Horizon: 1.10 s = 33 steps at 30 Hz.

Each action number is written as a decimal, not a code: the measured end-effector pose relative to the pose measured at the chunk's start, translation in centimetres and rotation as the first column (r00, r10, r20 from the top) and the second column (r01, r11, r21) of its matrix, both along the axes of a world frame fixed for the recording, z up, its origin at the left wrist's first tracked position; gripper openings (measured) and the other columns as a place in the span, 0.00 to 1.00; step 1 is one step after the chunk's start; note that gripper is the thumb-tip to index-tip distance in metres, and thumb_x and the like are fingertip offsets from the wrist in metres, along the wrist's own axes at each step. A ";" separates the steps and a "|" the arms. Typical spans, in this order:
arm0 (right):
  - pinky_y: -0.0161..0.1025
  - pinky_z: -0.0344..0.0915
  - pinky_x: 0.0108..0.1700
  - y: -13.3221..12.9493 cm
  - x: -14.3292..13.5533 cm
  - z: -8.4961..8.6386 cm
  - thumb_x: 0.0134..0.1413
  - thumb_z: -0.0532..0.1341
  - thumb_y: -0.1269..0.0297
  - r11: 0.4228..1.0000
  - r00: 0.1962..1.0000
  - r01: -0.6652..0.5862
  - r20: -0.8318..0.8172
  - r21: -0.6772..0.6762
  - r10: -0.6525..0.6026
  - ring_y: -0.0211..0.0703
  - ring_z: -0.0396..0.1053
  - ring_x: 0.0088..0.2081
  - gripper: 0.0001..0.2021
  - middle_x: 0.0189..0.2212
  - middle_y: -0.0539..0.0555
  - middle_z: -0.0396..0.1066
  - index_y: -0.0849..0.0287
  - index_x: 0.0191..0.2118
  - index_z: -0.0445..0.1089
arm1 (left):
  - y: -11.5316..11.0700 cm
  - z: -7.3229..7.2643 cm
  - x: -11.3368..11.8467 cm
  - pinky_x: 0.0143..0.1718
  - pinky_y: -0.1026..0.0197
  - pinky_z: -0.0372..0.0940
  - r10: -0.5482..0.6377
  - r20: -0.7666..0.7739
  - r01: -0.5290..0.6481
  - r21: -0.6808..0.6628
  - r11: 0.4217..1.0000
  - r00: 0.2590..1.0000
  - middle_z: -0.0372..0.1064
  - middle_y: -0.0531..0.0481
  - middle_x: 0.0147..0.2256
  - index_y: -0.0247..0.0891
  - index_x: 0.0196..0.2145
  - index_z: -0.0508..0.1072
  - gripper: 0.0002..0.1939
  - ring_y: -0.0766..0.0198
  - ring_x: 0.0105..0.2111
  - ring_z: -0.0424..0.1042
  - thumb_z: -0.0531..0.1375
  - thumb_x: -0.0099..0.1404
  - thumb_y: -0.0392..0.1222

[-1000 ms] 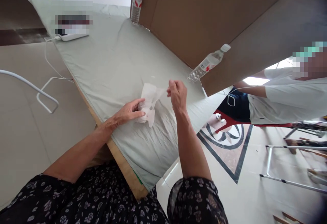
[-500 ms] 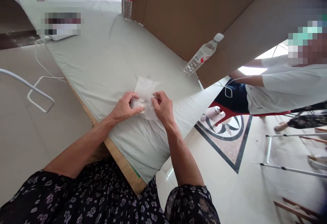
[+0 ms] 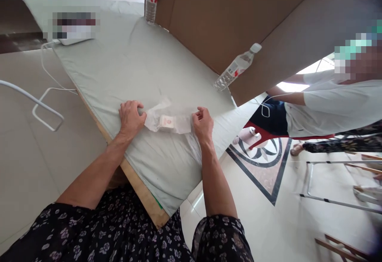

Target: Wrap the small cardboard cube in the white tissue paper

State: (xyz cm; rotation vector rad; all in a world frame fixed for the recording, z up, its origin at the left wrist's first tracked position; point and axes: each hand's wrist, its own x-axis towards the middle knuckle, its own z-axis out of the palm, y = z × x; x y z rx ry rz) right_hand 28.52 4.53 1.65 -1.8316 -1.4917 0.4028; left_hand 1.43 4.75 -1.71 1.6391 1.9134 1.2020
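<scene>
A thin, whitish, see-through sheet [image 3: 182, 124], paper or plastic, is stretched between my hands just over the cloth-covered table. In its middle sits a small pale block [image 3: 167, 122] with a faint reddish print on its face. My left hand [image 3: 131, 117] is closed, thumb and finger pinching the sheet's left end. At the opposite end my right hand [image 3: 203, 123] pinches the sheet's edge between curled fingers. A crumpled corner of the sheet sticks up behind the block.
One clear bottle [image 3: 238, 67] leans by a large brown cardboard panel [image 3: 205, 19]; another bottle [image 3: 151, 0] stands at its far end. A white device with a cable [image 3: 78, 40] lies on the pale green tablecloth [image 3: 119, 63]. A person in a white shirt [image 3: 343, 104] sits at right.
My hands have moved apart, the left one to the left and the right one to the right. The sheet is now spread sideways, and the printed block shows in it.
</scene>
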 end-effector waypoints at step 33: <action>0.51 0.69 0.60 3.8 -1.5 -1.0 0.54 0.65 0.44 0.912 0.754 -0.411 -0.560 0.003 0.342 0.50 0.74 0.55 0.25 0.51 0.59 0.79 0.57 0.50 0.77 | 1.0 2.4 -0.7 0.75 0.39 0.37 -0.479 -0.179 0.381 -0.402 0.833 0.860 0.62 0.45 0.70 0.42 0.67 0.67 0.34 0.47 0.75 0.49 0.54 0.66 0.55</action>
